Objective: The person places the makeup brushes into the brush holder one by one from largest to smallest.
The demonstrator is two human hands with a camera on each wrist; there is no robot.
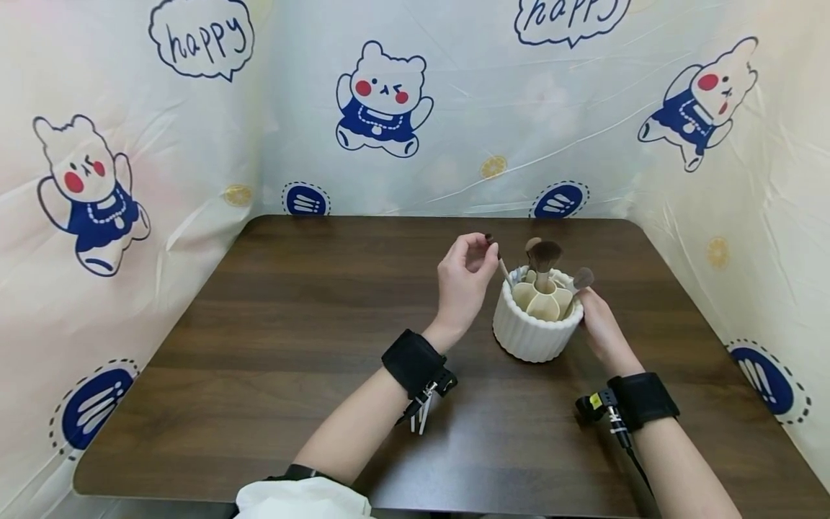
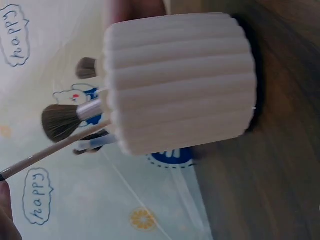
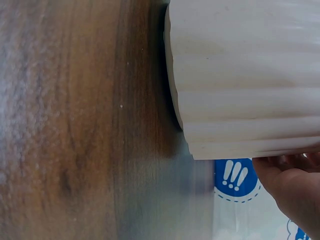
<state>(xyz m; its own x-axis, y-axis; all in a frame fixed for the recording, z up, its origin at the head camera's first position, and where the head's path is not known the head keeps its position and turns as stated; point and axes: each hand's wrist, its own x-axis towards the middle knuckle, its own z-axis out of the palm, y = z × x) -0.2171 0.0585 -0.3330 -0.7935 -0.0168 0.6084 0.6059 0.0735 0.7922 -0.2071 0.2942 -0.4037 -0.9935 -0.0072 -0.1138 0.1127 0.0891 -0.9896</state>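
Observation:
A white ribbed brush holder (image 1: 537, 335) stands upright on the table, with cream petal-shaped dividers (image 1: 543, 306) inside. Several makeup brushes poke out of it, among them a fluffy dark brush (image 1: 545, 252) and a paler-headed one (image 1: 583, 278). At the holder's left rim, my left hand (image 1: 463, 277) pinches a slender makeup brush (image 2: 55, 147) near its dark upper end. That brush leans, and its lower end is hidden inside the holder. My right hand (image 1: 603, 328) holds the holder's right side; in the right wrist view its fingers (image 3: 287, 182) rest against the ribbed wall.
The dark wooden table (image 1: 292, 324) extends to the left of the holder and in front of it. A pale printed sheet (image 1: 454, 108) with bear drawings hangs behind the table and along both sides. Black straps with small cameras sit on both wrists.

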